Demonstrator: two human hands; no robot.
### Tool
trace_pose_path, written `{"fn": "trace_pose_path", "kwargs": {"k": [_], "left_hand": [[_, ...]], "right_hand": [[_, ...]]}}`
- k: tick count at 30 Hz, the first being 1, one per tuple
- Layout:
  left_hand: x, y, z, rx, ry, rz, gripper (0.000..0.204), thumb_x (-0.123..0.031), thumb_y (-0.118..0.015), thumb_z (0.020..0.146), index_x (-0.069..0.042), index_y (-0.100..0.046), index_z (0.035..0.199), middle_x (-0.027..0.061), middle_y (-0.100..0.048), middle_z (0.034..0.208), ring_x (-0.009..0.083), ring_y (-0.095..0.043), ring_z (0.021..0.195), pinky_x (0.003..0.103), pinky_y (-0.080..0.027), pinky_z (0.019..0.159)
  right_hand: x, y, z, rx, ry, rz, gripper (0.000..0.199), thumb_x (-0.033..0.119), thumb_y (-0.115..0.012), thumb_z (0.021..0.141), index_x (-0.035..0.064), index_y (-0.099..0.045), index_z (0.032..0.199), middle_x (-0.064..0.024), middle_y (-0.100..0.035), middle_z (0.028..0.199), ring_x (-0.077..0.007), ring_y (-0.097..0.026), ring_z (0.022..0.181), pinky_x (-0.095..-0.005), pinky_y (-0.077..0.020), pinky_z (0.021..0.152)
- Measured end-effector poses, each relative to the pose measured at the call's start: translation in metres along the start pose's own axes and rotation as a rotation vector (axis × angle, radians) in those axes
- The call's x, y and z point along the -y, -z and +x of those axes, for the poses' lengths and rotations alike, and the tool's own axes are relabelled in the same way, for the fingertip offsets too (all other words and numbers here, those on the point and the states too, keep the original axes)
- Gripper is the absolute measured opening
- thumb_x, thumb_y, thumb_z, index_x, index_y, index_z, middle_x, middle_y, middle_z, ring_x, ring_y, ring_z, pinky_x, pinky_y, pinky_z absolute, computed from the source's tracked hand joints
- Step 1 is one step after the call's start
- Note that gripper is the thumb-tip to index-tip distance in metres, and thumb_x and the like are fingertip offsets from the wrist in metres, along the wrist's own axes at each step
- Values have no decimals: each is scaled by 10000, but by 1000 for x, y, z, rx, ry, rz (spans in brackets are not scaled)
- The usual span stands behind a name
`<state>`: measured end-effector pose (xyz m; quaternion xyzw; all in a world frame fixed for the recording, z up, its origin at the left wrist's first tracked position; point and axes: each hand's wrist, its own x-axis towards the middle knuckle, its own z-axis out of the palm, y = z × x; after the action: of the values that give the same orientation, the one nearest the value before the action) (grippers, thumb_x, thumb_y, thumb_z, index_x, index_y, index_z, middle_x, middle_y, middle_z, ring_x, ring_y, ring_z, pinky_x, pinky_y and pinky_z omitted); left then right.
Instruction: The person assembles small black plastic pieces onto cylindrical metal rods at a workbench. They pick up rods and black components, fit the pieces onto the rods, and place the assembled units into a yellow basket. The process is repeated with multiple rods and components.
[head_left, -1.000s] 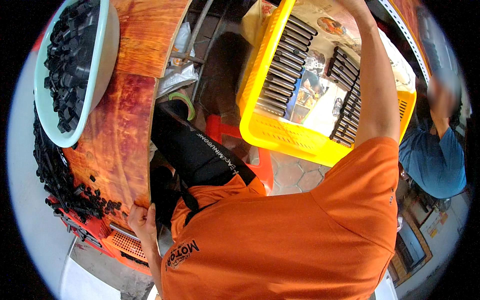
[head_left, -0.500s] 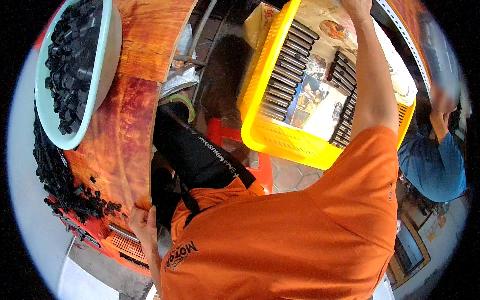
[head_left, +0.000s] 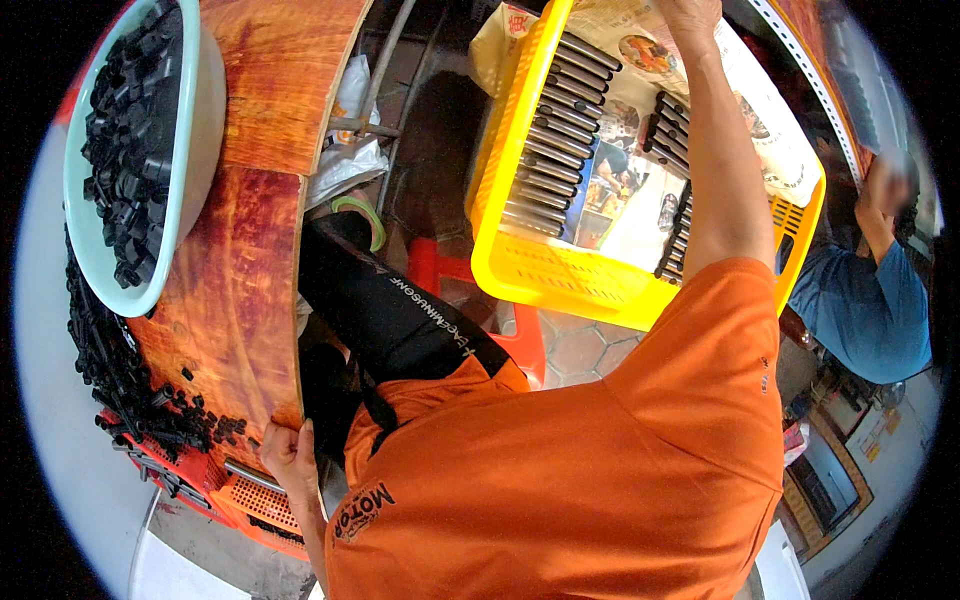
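My right arm stretches up over a yellow plastic crate (head_left: 560, 275). My right hand (head_left: 688, 12) is at the crate's far side, cut off by the picture's top edge, so its grip is hidden. The crate holds rows of dark metal rods (head_left: 545, 150) laid on printed paper (head_left: 620, 195). My left hand (head_left: 287, 455) is low at the left. Its fingers curl around the near edge of a reddish wooden tabletop (head_left: 235, 290).
A pale green basin (head_left: 195, 150) full of small black parts sits on the tabletop. More black parts (head_left: 120, 380) are heaped along its left edge above a red-orange crate (head_left: 255, 500). A red stool (head_left: 520, 340) stands below the yellow crate. Another person in a blue shirt (head_left: 865, 310) is at the right.
My right arm and the yellow crate have drifted slightly left in the picture as my head shifted. My left hand stays on the table edge.
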<state>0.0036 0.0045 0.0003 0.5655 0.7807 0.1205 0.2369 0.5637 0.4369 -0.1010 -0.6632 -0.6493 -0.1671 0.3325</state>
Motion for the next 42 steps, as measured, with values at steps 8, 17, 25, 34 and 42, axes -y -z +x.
{"fn": "trace_pose_path", "kwargs": {"k": [8,17,25,34,42], "left_hand": [[2,1,-2,5,0,44,389,-35,-757,724,11,-411,551,101,-386,599,226,-396,546,356,-311,520],[-2,1,-1,-1,-10,-32,377,15,-738,723,13,-400,556,92,-371,604,220,-387,548,341,-305,520],[2,1,-1,9,-4,-7,366,-5,-730,742,11,-406,572,88,-370,608,216,-386,557,345,-299,522],[3,-1,-2,11,-32,11,381,-14,-735,751,10,-400,572,81,-377,596,206,-380,558,342,-300,521],[6,1,-4,24,17,-7,364,-2,-738,752,10,-418,578,71,-385,604,195,-384,567,325,-314,533]], "right_hand": [[6,-4,25,176,262,155,315,261,-511,940,29,-527,727,-194,-522,681,-395,-546,709,-468,-427,640],[-3,3,32,191,111,-206,380,378,-645,798,7,-632,878,-207,-643,883,-393,-604,905,-438,-487,783],[-23,11,32,810,-238,136,444,355,-537,911,-59,-664,811,-270,-645,769,-385,-633,740,-441,-478,684],[56,74,-55,231,63,222,170,155,-550,921,0,-617,941,-136,-612,756,-287,-602,699,-385,-465,677],[45,20,-262,609,41,157,502,316,-571,912,-35,-476,1257,-266,-502,1210,-414,-542,1068,-484,-465,898]]}}
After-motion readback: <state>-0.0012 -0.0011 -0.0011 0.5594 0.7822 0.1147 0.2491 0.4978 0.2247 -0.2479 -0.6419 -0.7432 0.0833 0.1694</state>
